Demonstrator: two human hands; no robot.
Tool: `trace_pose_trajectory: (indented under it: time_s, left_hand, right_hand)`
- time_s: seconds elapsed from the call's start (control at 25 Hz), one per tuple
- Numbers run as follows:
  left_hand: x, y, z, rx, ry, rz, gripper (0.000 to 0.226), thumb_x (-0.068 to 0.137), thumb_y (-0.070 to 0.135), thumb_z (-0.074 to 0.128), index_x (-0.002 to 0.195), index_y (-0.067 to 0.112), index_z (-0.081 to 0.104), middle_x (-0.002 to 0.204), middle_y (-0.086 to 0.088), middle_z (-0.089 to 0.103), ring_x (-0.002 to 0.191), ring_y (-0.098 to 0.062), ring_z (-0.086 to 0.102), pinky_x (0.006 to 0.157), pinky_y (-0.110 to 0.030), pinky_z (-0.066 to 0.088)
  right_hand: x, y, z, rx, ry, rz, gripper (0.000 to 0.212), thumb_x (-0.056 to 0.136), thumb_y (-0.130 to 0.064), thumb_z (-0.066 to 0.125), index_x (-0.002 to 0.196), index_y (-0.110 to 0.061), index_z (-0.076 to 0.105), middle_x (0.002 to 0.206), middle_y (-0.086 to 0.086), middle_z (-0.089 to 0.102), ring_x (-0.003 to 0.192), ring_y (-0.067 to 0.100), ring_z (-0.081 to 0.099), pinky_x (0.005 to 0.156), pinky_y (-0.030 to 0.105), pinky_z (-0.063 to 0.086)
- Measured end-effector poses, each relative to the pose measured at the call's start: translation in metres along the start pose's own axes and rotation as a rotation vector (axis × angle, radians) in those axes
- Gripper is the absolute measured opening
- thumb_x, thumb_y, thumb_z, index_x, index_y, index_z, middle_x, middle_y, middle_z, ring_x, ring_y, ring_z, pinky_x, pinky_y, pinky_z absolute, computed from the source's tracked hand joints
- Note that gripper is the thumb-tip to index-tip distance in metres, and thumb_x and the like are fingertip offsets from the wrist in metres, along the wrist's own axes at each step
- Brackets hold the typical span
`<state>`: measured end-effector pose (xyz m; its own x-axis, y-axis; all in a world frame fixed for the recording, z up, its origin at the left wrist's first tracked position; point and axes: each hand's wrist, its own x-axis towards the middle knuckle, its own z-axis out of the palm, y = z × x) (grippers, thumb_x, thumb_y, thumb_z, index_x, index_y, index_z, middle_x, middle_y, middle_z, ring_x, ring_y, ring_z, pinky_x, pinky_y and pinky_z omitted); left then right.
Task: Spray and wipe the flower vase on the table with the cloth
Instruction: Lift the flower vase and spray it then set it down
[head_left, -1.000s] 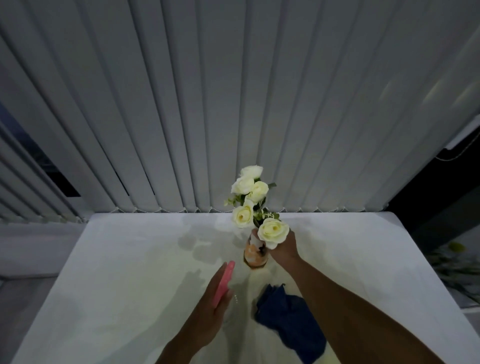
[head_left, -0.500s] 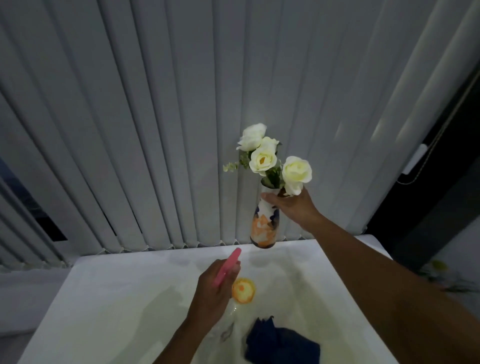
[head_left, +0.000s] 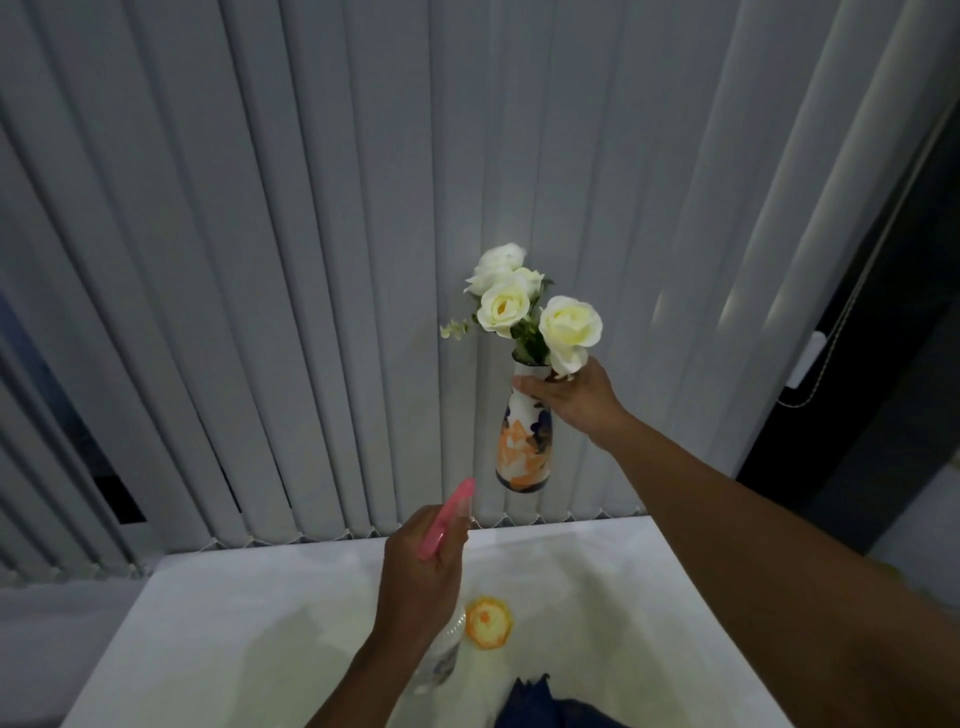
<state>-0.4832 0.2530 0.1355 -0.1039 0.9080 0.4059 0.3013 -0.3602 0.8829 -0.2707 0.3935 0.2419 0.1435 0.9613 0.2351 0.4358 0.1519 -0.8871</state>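
My right hand (head_left: 574, 397) grips the neck of the flower vase (head_left: 523, 447), a white vase with orange and dark blue patches holding white roses (head_left: 524, 306). The vase hangs upright in the air above the white table (head_left: 208, 623). My left hand (head_left: 421, 577) holds a clear spray bottle (head_left: 441, 649) with a pink spray head (head_left: 449, 514), whose nozzle points up toward the vase's base, a short gap away. The dark blue cloth (head_left: 545, 706) lies crumpled on the table at the bottom edge of view.
A small orange and yellow round object (head_left: 487, 622) lies on the table under the vase. Grey vertical blinds (head_left: 311, 260) hang right behind the table. A dark opening and a white cord (head_left: 831, 353) are at the right.
My right hand lifted the vase off the table and now holds it high in front of the blinds. My left hand raised the spray bottle toward it. The round object became visible.
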Motion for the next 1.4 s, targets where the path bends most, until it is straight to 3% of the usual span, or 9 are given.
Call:
trace_pose_trajectory:
  time_s: [0.28, 0.44, 0.52, 0.6, 0.72, 0.84, 1.0, 1.16, 1.4]
  left_hand:
    - [0.006, -0.002, -0.015, -0.119, 0.095, -0.15, 0.028, 0.098, 0.037, 0.06, 0.082, 0.026, 0.08, 0.071, 0.002, 0.075, 0.036, -0.017, 0.056, 0.042, -0.029, 0.048]
    - [0.03, -0.002, -0.031, -0.25, 0.053, -0.246, 0.033, 0.099, 0.027, 0.062, 0.077, 0.015, 0.083, 0.067, -0.013, 0.073, 0.033, -0.025, 0.047, 0.043, -0.035, 0.042]
    - [0.043, -0.001, -0.04, -0.328, 0.045, -0.295, 0.036, 0.089, 0.037, 0.066, 0.071, 0.01, 0.081, 0.063, -0.021, 0.069, 0.032, -0.026, 0.043, 0.043, -0.035, 0.04]
    - [0.054, -0.003, -0.048, -0.345, 0.024, -0.302, 0.048, 0.08, 0.048, 0.061, 0.07, 0.004, 0.079, 0.058, -0.024, 0.064, 0.03, -0.025, 0.041, 0.039, -0.031, 0.035]
    - [0.065, -0.011, -0.055, -0.308, 0.006, -0.292, 0.057, 0.1, 0.033, 0.049, 0.068, -0.009, 0.07, 0.06, -0.035, 0.059, 0.03, -0.025, 0.042, 0.043, -0.037, 0.037]
    - [0.068, -0.01, -0.057, -0.32, 0.029, -0.281, 0.049, 0.106, 0.02, 0.04, 0.084, 0.002, 0.08, 0.068, -0.038, 0.062, 0.028, -0.024, 0.041, 0.038, -0.03, 0.035]
    - [0.066, -0.012, -0.059, -0.331, -0.026, -0.252, 0.058, 0.098, 0.037, 0.043, 0.087, -0.01, 0.074, 0.059, -0.027, 0.06, 0.029, -0.023, 0.04, 0.042, -0.033, 0.035]
    - [0.057, 0.005, -0.055, -0.26, -0.032, -0.251, 0.061, 0.082, 0.059, 0.055, 0.089, 0.001, 0.076, 0.066, -0.016, 0.064, 0.036, -0.023, 0.044, 0.042, -0.031, 0.038]
    - [0.025, 0.027, -0.019, -0.022, -0.065, -0.113, 0.057, 0.098, 0.061, 0.042, 0.08, 0.011, 0.062, 0.066, -0.015, 0.059, 0.05, -0.012, 0.053, 0.053, -0.04, 0.051]
  right_hand:
    - [-0.006, -0.005, 0.0, 0.029, -0.047, -0.002, 0.047, 0.067, -0.035, 0.09, 0.107, -0.019, 0.072, 0.103, 0.002, 0.078, 0.095, 0.017, 0.074, 0.091, 0.046, 0.061]
    - [-0.008, -0.013, -0.005, 0.098, -0.075, -0.027, 0.041, 0.074, -0.024, 0.086, 0.111, -0.02, 0.069, 0.109, 0.0, 0.076, 0.101, 0.016, 0.072, 0.093, 0.042, 0.06]
    - [-0.007, -0.018, -0.01, 0.137, -0.101, -0.012, 0.04, 0.074, -0.023, 0.084, 0.112, -0.018, 0.069, 0.11, 0.003, 0.076, 0.103, 0.019, 0.072, 0.095, 0.042, 0.059]
    - [-0.005, -0.021, -0.015, 0.151, -0.151, 0.002, 0.05, 0.066, -0.032, 0.084, 0.112, -0.017, 0.07, 0.109, 0.004, 0.078, 0.104, 0.021, 0.073, 0.096, 0.047, 0.058]
    - [-0.006, -0.028, -0.02, 0.148, -0.201, 0.008, 0.062, 0.057, -0.038, 0.082, 0.114, -0.015, 0.071, 0.107, 0.004, 0.079, 0.103, 0.022, 0.074, 0.097, 0.049, 0.057]
    - [-0.005, -0.03, -0.02, 0.119, -0.22, 0.004, 0.063, 0.058, -0.04, 0.083, 0.115, -0.016, 0.069, 0.109, 0.004, 0.078, 0.105, 0.023, 0.073, 0.097, 0.05, 0.057]
    - [-0.009, -0.035, -0.016, 0.084, -0.224, -0.018, 0.052, 0.066, -0.036, 0.085, 0.113, -0.02, 0.07, 0.109, 0.001, 0.078, 0.104, 0.019, 0.073, 0.097, 0.048, 0.058]
    - [-0.012, -0.041, -0.006, 0.026, -0.129, -0.024, 0.048, 0.068, -0.034, 0.09, 0.11, -0.022, 0.071, 0.105, -0.004, 0.078, 0.095, 0.01, 0.074, 0.091, 0.039, 0.061]
    - [-0.021, -0.059, 0.033, -0.114, 0.115, 0.028, 0.041, 0.065, -0.046, 0.089, 0.092, -0.017, 0.078, 0.09, 0.004, 0.078, 0.088, 0.018, 0.074, 0.072, 0.03, 0.058]
